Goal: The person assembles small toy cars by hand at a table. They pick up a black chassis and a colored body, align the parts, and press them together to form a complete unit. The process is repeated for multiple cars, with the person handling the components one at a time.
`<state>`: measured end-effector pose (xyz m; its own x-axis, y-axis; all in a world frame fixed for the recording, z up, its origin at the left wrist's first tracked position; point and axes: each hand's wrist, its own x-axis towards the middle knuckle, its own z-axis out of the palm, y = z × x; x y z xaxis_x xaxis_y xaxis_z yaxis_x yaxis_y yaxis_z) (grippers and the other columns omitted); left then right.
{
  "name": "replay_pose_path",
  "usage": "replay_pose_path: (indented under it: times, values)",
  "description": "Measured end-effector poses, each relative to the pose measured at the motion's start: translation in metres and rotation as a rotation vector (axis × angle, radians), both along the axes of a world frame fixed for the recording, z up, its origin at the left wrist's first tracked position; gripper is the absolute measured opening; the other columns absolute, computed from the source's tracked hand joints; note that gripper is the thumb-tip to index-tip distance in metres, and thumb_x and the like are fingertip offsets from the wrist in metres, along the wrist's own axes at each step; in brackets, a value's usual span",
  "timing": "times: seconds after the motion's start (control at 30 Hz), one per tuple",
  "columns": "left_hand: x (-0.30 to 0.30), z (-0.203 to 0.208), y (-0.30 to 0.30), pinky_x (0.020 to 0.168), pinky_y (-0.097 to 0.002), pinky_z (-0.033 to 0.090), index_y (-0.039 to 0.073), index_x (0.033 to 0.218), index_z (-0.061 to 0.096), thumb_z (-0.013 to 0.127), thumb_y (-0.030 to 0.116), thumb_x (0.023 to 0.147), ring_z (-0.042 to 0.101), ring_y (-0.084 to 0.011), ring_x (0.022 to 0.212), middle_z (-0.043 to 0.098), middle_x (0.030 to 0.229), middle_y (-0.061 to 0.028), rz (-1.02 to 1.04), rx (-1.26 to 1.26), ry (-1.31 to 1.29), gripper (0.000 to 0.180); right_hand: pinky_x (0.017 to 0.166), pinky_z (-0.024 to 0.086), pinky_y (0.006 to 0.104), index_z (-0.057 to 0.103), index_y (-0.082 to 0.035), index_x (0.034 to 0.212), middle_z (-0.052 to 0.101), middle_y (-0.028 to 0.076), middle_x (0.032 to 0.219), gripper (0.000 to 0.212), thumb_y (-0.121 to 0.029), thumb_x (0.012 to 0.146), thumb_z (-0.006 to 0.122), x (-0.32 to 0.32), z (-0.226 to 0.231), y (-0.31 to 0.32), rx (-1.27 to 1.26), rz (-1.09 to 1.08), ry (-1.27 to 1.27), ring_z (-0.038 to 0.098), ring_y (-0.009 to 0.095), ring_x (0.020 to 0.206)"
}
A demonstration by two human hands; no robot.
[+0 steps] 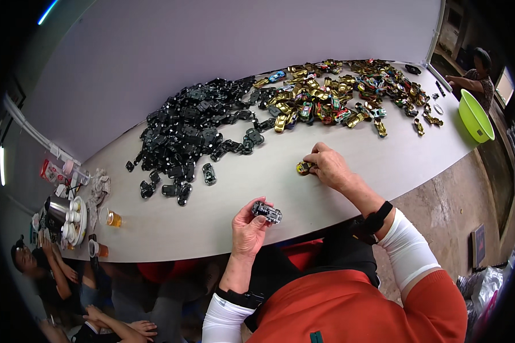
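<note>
Near the table's front edge my left hand (249, 230) is closed around a grey and black toy car part (267, 212), held with its detailed side up. Farther forward and to the right, my right hand (328, 166) pinches a small yellow and gold toy car (304, 167) at the table surface; my fingers hide part of it. One black toy car part (209, 174) lies alone left of my hands. Beyond it spreads a big heap of black toy car parts (183, 123). A heap of gold and multicoloured toy car bodies (320, 94) lies at the back right.
A green basin (476, 116) stands at the table's right end, near a seated person (479, 77). On the left are a cup of amber drink (113, 219), a second cup (98, 249), a tray of white cups (74, 226) and a crumpled cloth (99, 187). Other people sit at lower left.
</note>
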<state>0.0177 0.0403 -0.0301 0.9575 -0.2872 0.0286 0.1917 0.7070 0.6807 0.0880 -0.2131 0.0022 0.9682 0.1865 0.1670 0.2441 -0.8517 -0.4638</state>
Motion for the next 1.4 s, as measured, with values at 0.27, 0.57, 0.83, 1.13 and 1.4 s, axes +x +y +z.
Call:
replay_pose_path:
  times: [0.27, 0.57, 0.83, 1.13, 1.4]
  values:
    - [0.001, -0.002, -0.002, 0.067, -0.0276, 0.051, -0.003, 0.114, 0.054, 0.070, 0.004, 0.075, 0.061, -0.0189, 0.086, 0.062, 0.100, -0.0148, 0.018, 0.027, -0.013, 0.043, 0.071, 0.048, 0.0390, 0.067, -0.005, 0.089, 0.059, 0.017, 0.097, 0.013, -0.011, 0.078, 0.063, 0.000, -0.001, -0.017, 0.170, -0.164, -0.182, 0.060, 0.032, 0.081]
    - [-0.001, 0.001, -0.003, 0.070, -0.0289, 0.052, -0.002, 0.114, 0.054, 0.070, 0.004, 0.075, 0.061, -0.0209, 0.088, 0.061, 0.102, -0.0151, 0.031, 0.023, -0.020, 0.042, 0.066, 0.050, 0.0397, 0.064, 0.004, 0.077, 0.063, 0.021, 0.074, 0.040, -0.035, 0.073, 0.071, 0.012, 0.014, 0.005, -0.062, -0.133, 0.133, 0.063, 0.033, 0.072]
    - [0.001, -0.002, -0.004, 0.071, -0.0299, 0.054, -0.002, 0.112, 0.054, 0.070, 0.005, 0.075, 0.061, -0.0197, 0.088, 0.062, 0.099, -0.0126, 0.040, -0.027, -0.011, 0.041, 0.060, 0.049, 0.0242, 0.062, 0.005, 0.101, 0.063, 0.008, 0.079, 0.022, -0.006, 0.081, 0.065, -0.063, 0.019, 0.049, 0.985, 0.202, 0.201, 0.060, 0.011, 0.070]
    - [-0.001, -0.001, -0.005, 0.073, -0.0294, 0.054, -0.003, 0.111, 0.054, 0.069, 0.002, 0.075, 0.061, -0.0182, 0.087, 0.062, 0.097, -0.0120, 0.067, 0.019, -0.068, 0.040, 0.056, 0.047, 0.0245, 0.064, 0.000, 0.099, 0.062, 0.009, 0.080, 0.025, -0.006, 0.076, 0.070, -0.074, 0.022, 0.067, 0.822, 0.238, 0.027, 0.058, 0.012, 0.066]
    - [-0.002, -0.001, -0.006, 0.079, -0.0306, 0.053, -0.003, 0.108, 0.057, 0.072, 0.003, 0.071, 0.060, -0.0190, 0.091, 0.061, 0.100, -0.0102, 0.065, 0.062, -0.087, 0.041, 0.055, 0.047, 0.0268, 0.064, -0.001, 0.098, 0.062, 0.010, 0.076, 0.027, -0.004, 0.072, 0.072, -0.076, 0.025, 0.070, 0.716, 0.257, -0.030, 0.059, 0.016, 0.064]
